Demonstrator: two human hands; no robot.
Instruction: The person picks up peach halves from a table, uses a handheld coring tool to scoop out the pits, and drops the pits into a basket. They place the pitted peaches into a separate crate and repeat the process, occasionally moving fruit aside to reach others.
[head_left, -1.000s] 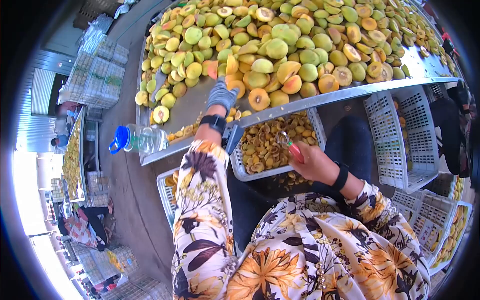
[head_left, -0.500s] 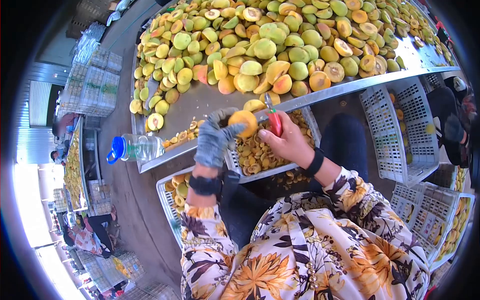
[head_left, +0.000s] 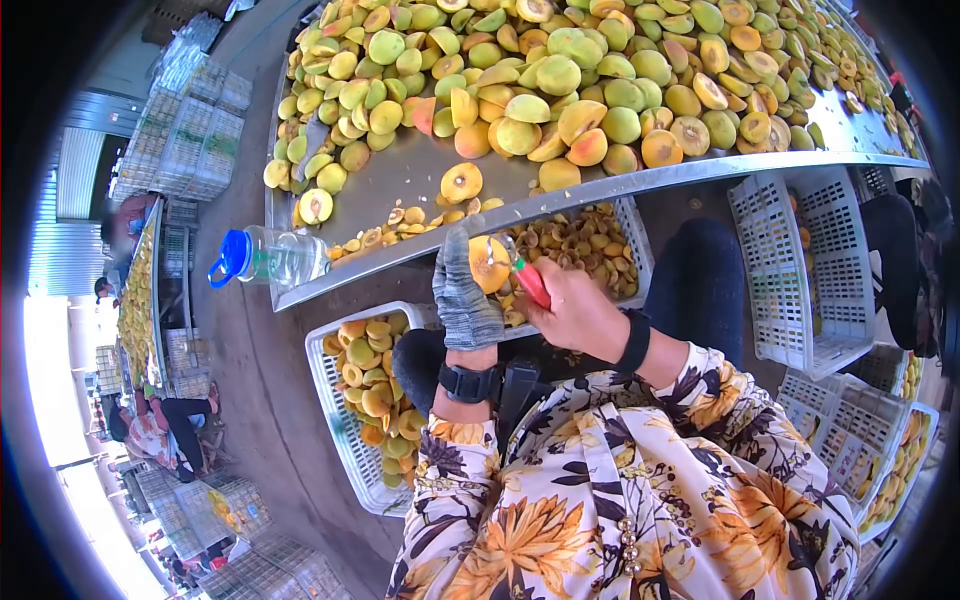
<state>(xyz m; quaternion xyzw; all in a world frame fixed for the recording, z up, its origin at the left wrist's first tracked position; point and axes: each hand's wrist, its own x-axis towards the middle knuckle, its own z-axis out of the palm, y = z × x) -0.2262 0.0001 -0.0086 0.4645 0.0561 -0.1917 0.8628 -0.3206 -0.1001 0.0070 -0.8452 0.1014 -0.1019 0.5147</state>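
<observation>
Head view: from here I can't make out the tip of the red-handled tool (head_left: 532, 284), lost against the fruit half (head_left: 489, 264) mid-frame. The gloved left hand (head_left: 464, 292) cups that half; the bare right hand (head_left: 585, 312) is closed round the tool. They partly hide a crate (head_left: 638, 245) of fruit pieces under the table's edge. Lower left of centre, a white basket (head_left: 335, 440) holds more halves. The metal table (head_left: 395, 180) carries a heap of fruit (head_left: 560, 75) across the top; a blue-capped bottle (head_left: 285, 255) sits by its left corner. Lower left, a person (head_left: 165, 430) sits near stacked crates (head_left: 205, 510).
</observation>
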